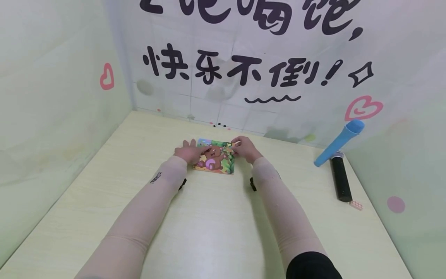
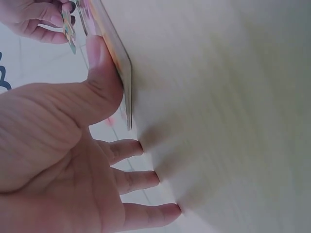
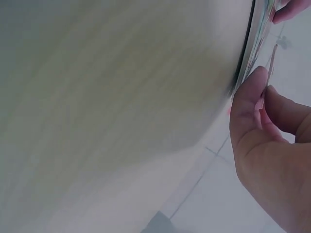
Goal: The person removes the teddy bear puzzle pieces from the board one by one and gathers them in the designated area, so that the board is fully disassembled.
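A flat picture puzzle point(image 1: 214, 164) of a brown bear among green leaves lies on the table near the back wall. My left hand point(image 1: 189, 152) rests at its left side. In the left wrist view the thumb point(image 2: 99, 58) lies on the puzzle's face, while the other visible fingers stand fairly straight, tips on the table. At the upper right corner of the puzzle, my right hand point(image 1: 245, 148) pinches a thin puzzle piece point(image 2: 69, 30) between thumb and fingers. The right wrist view shows this piece point(image 3: 273, 60) edge-on, tilted off the board.
On the right side of the table point(image 1: 216, 232) a blue microphone-shaped stick point(image 1: 336, 145) leans over a black cylinder point(image 1: 340, 178) with a silvery end. A small pink checkered piece point(image 1: 356, 205) lies beside it. A printed wall covering point(image 1: 209, 100) bounds the back.
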A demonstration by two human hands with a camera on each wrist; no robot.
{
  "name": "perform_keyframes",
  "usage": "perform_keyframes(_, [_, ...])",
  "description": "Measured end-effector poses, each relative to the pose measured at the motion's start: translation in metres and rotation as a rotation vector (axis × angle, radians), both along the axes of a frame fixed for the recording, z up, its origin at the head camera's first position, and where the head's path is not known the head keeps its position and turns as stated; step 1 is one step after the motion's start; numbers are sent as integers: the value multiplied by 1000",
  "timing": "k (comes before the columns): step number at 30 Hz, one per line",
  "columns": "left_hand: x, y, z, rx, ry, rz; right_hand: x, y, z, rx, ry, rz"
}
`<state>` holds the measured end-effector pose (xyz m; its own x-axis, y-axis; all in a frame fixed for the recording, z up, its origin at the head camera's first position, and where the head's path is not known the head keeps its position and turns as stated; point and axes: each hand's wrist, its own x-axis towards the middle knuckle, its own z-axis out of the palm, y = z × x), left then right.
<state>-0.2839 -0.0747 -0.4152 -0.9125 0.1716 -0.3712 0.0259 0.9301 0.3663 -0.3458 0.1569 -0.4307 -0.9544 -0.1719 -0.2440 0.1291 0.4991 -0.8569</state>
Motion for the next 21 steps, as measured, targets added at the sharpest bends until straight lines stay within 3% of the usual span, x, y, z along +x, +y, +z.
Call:
perform_keyframes(9, [-4, 2, -4, 57, -27, 29, -3, 22, -1, -61, -50, -32])
perform_keyframes(21, [3, 1, 0, -1, 35, -38, 2, 47, 3, -68, -41, -52])
